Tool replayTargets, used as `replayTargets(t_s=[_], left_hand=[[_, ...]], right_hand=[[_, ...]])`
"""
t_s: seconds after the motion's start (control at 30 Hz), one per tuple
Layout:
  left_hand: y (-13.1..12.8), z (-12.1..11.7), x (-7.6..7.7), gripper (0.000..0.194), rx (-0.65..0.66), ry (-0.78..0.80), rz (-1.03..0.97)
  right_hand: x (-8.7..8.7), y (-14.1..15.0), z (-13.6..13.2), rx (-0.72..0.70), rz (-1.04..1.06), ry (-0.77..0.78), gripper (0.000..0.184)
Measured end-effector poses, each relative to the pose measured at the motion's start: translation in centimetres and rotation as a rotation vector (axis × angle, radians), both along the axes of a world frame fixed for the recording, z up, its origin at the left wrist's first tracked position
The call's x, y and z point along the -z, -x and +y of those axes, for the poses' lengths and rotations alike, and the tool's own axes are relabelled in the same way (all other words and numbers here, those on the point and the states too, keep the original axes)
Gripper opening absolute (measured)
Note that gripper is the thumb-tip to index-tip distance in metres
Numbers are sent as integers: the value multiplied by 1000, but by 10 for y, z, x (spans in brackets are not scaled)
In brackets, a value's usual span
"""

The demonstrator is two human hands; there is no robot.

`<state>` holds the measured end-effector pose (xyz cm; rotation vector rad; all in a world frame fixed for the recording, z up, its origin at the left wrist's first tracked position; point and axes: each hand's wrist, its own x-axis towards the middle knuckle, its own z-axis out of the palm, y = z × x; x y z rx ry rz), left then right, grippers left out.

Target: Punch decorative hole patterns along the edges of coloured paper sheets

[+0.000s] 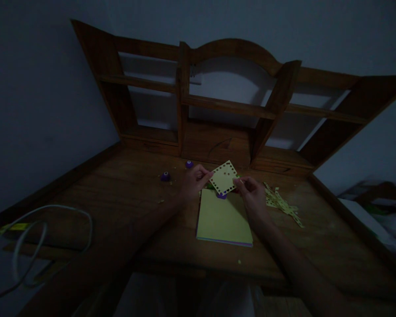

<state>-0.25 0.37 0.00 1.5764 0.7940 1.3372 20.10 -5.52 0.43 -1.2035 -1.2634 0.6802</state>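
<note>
Between my hands is a yellow square of paper (223,179) with small shapes punched along its edges and a few holes inside. My left hand (195,179) pinches its left corner, and my right hand (251,193) pinches its right side. The square is held tilted above the far end of a stack of coloured paper (224,218), yellow on top. Partly hidden behind the square's lower corner is a purple object (221,196). Two small purple craft punches (165,176) (189,164) stand to the left of my left hand.
Punched yellow paper strips (282,203) lie heaped to the right. Small paper scraps (160,201) dot the wooden desk (125,185). A wooden shelf unit (229,105) rises at the back. A white cable (62,207) loops at the left edge.
</note>
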Motion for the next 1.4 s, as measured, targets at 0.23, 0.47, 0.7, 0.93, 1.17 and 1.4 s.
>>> replayTargets(t_s=[0.23, 0.47, 0.7, 0.93, 1.17, 1.4], left_hand=[[1, 1, -2, 26, 30, 50, -28], [2, -1, -4, 31, 192, 168, -83], [-1, -2, -3, 31, 243, 168, -32], [2, -1, -6, 33, 219, 203, -57], [0, -5, -4, 29, 240, 155, -3], [-1, -1, -1, 33, 170, 27, 44]], right_hand=[[1, 0, 1, 10, -33, 23, 31], [-4, 0, -1, -15, -7, 28, 31], [-4, 2, 0, -32, 41, 24, 34], [-15, 8, -10, 21, -212, -133, 30], [-12, 21, -17, -135, -340, -93, 22], [-2, 20, -9, -176, -57, 104, 29]])
